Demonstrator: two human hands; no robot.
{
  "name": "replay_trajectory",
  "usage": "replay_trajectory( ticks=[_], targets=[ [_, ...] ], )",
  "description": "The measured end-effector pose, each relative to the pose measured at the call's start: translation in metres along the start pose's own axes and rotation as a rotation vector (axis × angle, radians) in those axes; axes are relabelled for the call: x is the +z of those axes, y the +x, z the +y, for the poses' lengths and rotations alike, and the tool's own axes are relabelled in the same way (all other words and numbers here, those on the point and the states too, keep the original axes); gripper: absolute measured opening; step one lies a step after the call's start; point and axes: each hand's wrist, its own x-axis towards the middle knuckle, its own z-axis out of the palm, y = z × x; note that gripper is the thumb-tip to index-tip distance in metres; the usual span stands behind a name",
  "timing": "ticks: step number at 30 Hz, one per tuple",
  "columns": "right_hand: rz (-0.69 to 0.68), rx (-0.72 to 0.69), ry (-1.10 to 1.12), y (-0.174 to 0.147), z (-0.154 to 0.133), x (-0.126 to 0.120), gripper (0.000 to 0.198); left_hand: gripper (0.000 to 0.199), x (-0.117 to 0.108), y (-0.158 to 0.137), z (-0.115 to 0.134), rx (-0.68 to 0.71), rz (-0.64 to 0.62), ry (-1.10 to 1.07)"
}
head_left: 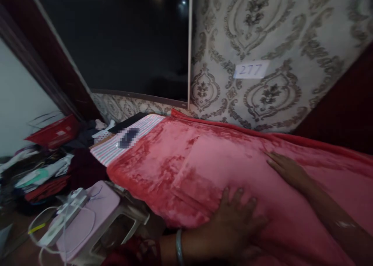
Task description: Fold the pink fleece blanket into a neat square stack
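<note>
A red and pink plush blanket (151, 157) covers the long surface before me, with a smooth pink fold (221, 157) lying over its mottled part. My left hand (236, 219), below a light bracelet (179, 244), rests on the near side of this fold with its fingers spread. Farther right, my right hand (288, 169) lies flat on the pink cloth, fingers stretched toward the wall side. Neither hand shows anything held. Beyond the blanket's far left end, a striped cloth (109, 151) sticks out, carrying a dark blurred-out object (128, 138).
A pink stool (107, 198) at lower left bears a white power strip (64, 217) with loose cables. Behind it are piled clothes (37, 176) and a red bag (55, 132). A large dark screen (122, 40) and patterned wall (215, 64) border the far side.
</note>
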Motion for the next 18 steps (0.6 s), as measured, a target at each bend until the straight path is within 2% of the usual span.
replay_trajectory(
  ticks=[2,5,12,15,18],
  targets=[
    [-0.084,0.114,0.043,0.001,-0.005,-0.01,0.07,0.078,0.01,0.0,-0.003,0.001,0.01,-0.035],
    [-0.164,0.184,0.064,0.002,-0.022,-0.029,0.066,0.079,0.017,0.004,-0.006,-0.016,0.012,-0.061],
    [-0.17,0.303,0.005,0.006,-0.037,-0.066,0.064,0.077,0.012,0.014,-0.009,0.003,0.034,-0.028],
    [-0.127,0.311,-0.039,-0.018,-0.059,-0.082,0.066,0.073,0.011,0.014,-0.008,-0.002,0.044,-0.031],
    [-0.132,0.196,-0.088,-0.063,-0.098,-0.087,0.066,0.072,0.01,0.014,-0.009,-0.008,0.056,-0.03]
  ],
)
